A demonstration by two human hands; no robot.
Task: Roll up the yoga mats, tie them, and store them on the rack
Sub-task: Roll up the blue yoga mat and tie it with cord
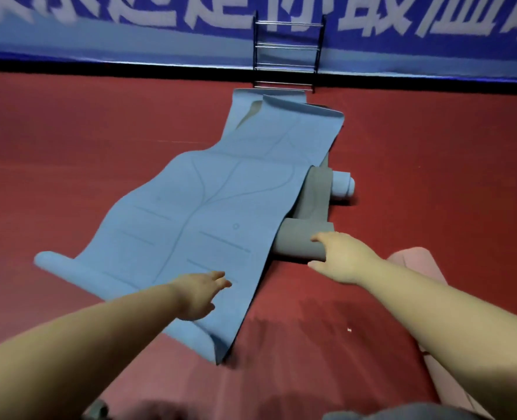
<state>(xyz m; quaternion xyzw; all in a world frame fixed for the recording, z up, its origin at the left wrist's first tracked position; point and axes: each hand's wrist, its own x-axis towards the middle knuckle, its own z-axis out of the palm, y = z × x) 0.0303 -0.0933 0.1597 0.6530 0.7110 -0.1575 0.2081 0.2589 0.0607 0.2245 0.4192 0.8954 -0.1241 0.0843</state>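
Observation:
A long blue yoga mat (190,219) with printed lines lies unrolled and rumpled on the red floor, its near end curled. A grey mat (299,241) lies partly under it at the right, its near end rolled. A small blue roll (343,186) shows just behind the grey one. My left hand (199,294) hovers over the blue mat's near end, fingers apart, holding nothing. My right hand (339,257) rests on the end of the grey roll, thumb and fingers around it. The metal rack (287,53) stands against the far wall.
A pink mat (418,262) lies on the floor at the right, partly hidden by my right forearm. A blue banner (129,34) with white characters covers the far wall. Red floor stretches to the left and right of the mats.

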